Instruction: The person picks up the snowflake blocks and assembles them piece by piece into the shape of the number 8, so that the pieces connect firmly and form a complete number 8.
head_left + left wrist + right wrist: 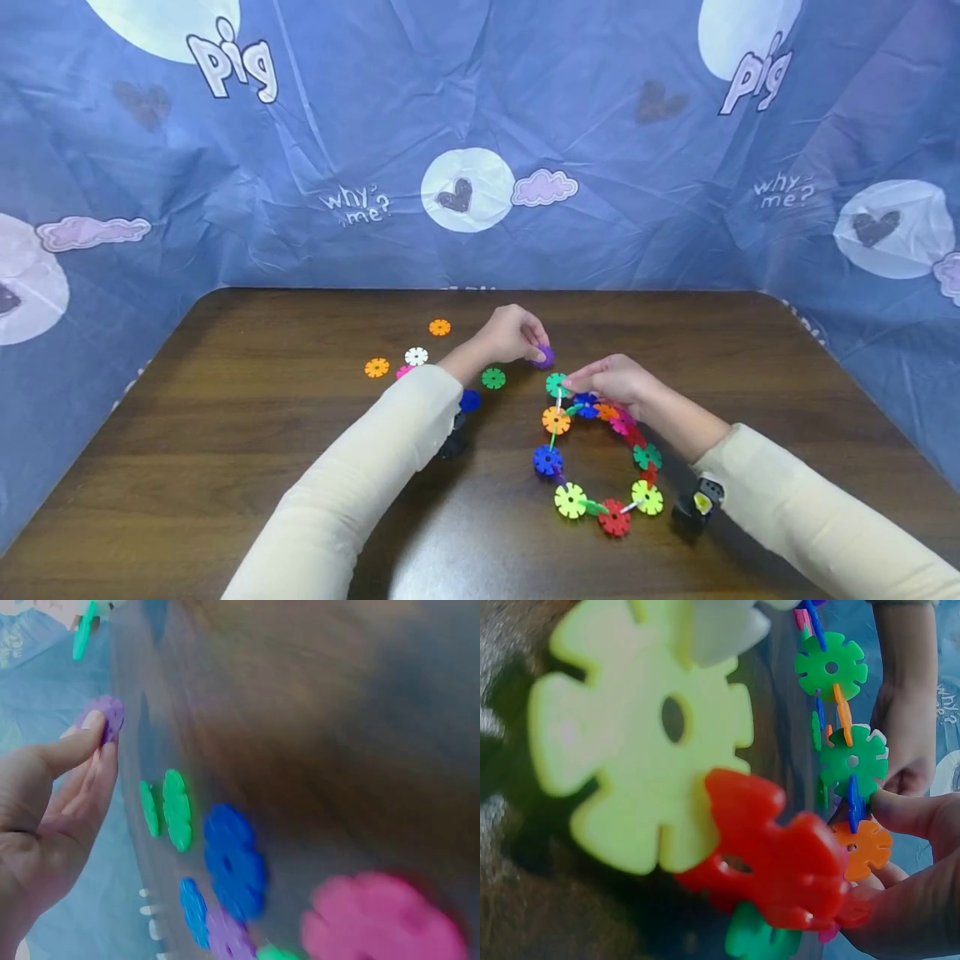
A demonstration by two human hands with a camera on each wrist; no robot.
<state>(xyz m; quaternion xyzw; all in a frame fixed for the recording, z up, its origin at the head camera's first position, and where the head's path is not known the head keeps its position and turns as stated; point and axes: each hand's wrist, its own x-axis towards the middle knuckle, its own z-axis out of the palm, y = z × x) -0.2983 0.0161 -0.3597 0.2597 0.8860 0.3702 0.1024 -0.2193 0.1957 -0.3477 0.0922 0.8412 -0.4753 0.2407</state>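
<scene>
My left hand [512,333] pinches a purple notched plastic disc [543,357] between thumb and fingers, above the far middle of the table. In the left wrist view that purple disc [112,716] is held by its edge. My right hand [617,382] grips the upper part of a chain of interlocking notched discs, fingertips at the teal disc [557,384] on its end. The chain curves round in a ring, through a blue disc [547,460] and a red disc [615,518]. A yellow disc [622,735] of it looms large in the right wrist view.
Loose discs lie left of the chain: a green one [493,378], a blue one [470,401], a white one [416,356], a pink one [403,372] and two orange ones. Behind the wooden table [262,433] hangs a blue printed cloth [600,167].
</scene>
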